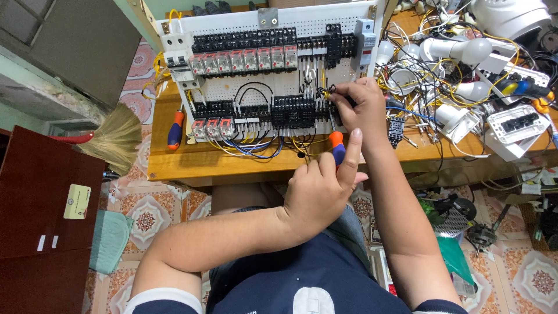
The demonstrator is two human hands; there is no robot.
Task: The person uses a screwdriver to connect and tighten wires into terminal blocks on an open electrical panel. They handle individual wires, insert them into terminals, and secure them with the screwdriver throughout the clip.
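tangled wires (447,87) beside right hand (363,107)

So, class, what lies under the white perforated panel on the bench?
The white perforated panel rests on a wooden workbench, whose edge shows in front. A second screwdriver lies beside it at the left. The bench surface beneath the panel is covered.

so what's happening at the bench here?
A person sits at a wooden workbench wiring a white perforated control panel fitted with relays and terminal blocks. The right hand pinches yellow wires at a black terminal block in the panel's lower row. The left hand grips a screwdriver with an orange-and-blue handle, tip hidden. A second screwdriver lies left of the panel; bulbs and loose wiring clutter the right.
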